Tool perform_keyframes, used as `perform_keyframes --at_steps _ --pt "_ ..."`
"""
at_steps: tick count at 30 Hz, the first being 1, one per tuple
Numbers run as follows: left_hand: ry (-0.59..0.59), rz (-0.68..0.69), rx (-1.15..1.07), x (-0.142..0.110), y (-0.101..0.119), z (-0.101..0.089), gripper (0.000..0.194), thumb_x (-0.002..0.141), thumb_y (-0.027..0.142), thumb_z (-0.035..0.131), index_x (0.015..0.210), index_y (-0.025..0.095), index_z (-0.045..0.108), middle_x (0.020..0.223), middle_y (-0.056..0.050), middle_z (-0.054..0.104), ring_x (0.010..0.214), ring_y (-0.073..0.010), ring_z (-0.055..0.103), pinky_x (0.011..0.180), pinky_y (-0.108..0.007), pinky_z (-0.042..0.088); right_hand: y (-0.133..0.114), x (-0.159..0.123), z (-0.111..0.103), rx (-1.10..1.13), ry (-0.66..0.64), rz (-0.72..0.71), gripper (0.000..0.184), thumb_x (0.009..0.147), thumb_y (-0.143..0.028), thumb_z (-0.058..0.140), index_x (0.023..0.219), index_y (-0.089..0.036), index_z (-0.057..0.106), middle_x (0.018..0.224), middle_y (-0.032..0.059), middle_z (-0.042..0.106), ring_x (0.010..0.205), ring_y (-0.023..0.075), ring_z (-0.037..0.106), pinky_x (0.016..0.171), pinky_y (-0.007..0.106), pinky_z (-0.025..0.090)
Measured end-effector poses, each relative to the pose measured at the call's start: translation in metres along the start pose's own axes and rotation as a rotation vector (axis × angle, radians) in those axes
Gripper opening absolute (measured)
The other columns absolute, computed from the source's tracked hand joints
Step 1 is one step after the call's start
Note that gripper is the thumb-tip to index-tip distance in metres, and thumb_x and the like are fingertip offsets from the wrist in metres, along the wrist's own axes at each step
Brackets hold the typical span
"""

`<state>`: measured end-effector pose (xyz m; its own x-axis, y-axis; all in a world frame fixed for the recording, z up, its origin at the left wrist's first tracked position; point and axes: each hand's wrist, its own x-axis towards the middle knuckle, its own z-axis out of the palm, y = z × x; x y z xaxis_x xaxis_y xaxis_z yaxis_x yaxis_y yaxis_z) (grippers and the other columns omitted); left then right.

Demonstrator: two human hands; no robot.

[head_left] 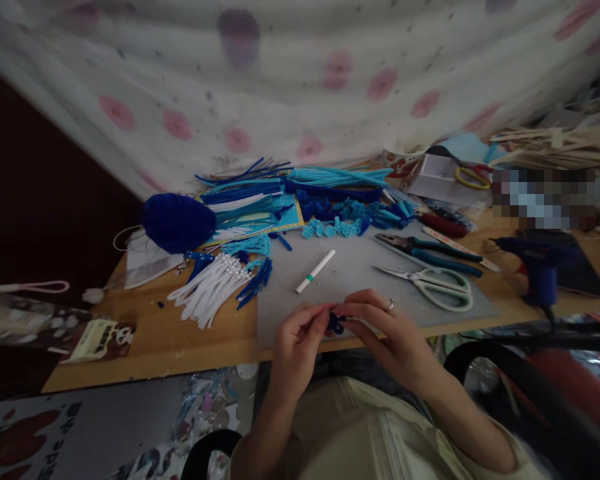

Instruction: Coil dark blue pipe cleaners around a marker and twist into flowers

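Between my two hands is a small dark blue looped pipe cleaner piece, just above the front edge of a grey mat. My left hand pinches it from the left, fingers closed. From the other side my right hand, with a ring on one finger, grips it too; the fingertips partly hide the piece. A white marker with a green band lies on the mat beyond my hands. Pale green scissors and blue-handled pliers rest to the right.
Blue and white pipe cleaners lie in bunches at the left and back. Light blue flower shapes form a row. A dark blue fuzzy bundle sits at back left. A blue glue gun stands right. A patterned curtain hangs behind.
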<state>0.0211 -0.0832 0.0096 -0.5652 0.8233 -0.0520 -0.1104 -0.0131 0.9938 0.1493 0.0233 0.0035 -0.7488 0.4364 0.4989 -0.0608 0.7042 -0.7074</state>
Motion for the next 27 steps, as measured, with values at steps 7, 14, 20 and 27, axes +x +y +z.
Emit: perform_keyframes --at_steps 7,14,20,27 --pt "0.079 -0.154 -0.244 -0.006 -0.006 0.011 0.029 0.072 0.034 0.078 0.093 0.015 0.073 0.086 -0.006 0.073 0.075 -0.0144 0.067 0.068 -0.023 0.055 0.004 -0.003 0.006 -0.107 0.098 -0.057 0.015 0.095 -0.015 0.049 0.103 -0.022 0.060 0.084 0.0060 0.066 0.076 0.0182 0.066 0.065 0.028 0.054" --pt "0.203 -0.473 -0.635 -0.014 -0.007 0.022 0.037 0.048 0.030 0.092 0.072 0.012 0.070 0.072 -0.002 0.071 0.060 -0.0092 0.064 0.060 -0.020 0.055 0.010 -0.017 0.013 -0.112 0.084 -0.100 0.025 0.092 -0.010 0.051 0.112 -0.022 0.060 0.091 0.0069 0.067 0.081 0.0175 0.066 0.067 0.027 0.055" --pt "0.221 -0.398 -0.604 -0.016 -0.011 0.019 0.033 0.050 0.030 0.090 0.071 0.014 0.071 0.070 0.000 0.070 0.052 -0.0079 0.060 0.055 -0.020 0.054 0.006 -0.018 0.012 -0.062 0.116 -0.078 0.025 0.091 -0.009 0.052 0.108 -0.023 0.063 0.085 0.0044 0.068 0.075 0.0166 0.067 0.064 0.025 0.055" --pt "0.140 -0.103 -0.234 -0.014 -0.014 0.012 0.020 0.076 0.035 0.073 0.081 0.016 0.074 0.076 -0.003 0.073 0.071 -0.0141 0.064 0.068 -0.024 0.053 0.005 -0.014 0.006 -0.030 0.051 -0.050 0.019 0.092 -0.014 0.054 0.108 -0.023 0.060 0.089 0.0066 0.067 0.079 0.0183 0.066 0.067 0.028 0.055"
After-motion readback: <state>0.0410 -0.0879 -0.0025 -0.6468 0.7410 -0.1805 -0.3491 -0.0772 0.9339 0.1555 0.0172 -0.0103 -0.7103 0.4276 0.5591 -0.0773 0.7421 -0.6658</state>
